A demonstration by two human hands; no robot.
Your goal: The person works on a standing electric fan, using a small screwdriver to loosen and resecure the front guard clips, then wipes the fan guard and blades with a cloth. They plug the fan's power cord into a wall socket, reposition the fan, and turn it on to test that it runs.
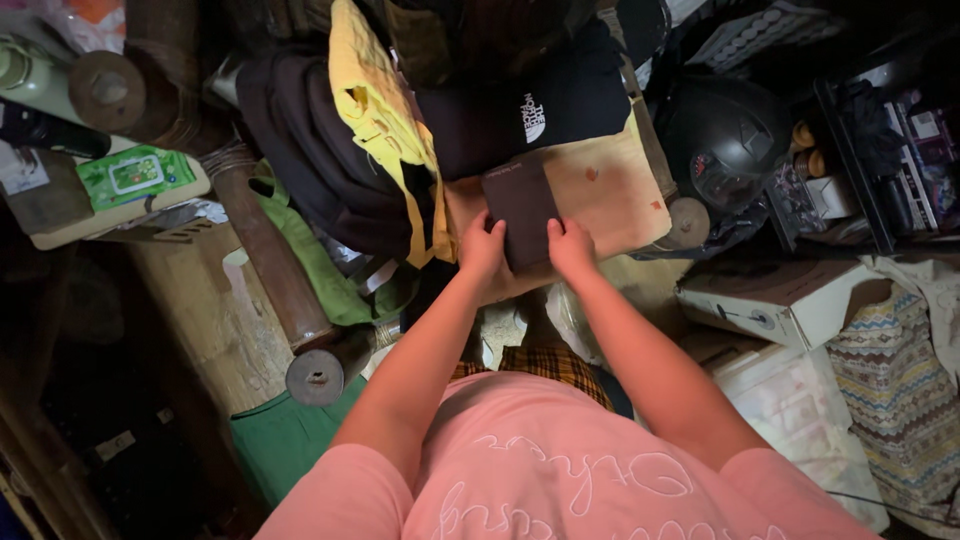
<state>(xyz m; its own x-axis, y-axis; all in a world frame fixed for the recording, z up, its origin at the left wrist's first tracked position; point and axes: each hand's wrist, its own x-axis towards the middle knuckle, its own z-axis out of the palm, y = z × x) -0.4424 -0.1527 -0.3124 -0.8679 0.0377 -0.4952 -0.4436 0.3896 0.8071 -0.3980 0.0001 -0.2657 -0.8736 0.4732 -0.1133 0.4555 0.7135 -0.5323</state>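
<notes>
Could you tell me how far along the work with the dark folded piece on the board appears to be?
Done: the dark folded piece already lies flat as a neat rectangle on the wooden board. In hand: the left hand and right hand grip its near edge. Left: the yellow garment and dark clothes beside it hang unfolded.

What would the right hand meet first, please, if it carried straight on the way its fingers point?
The right hand points up along the dark brown wallet it holds. Going straight on, it would probably meet the black cap first, though depth is hard to judge.
</notes>
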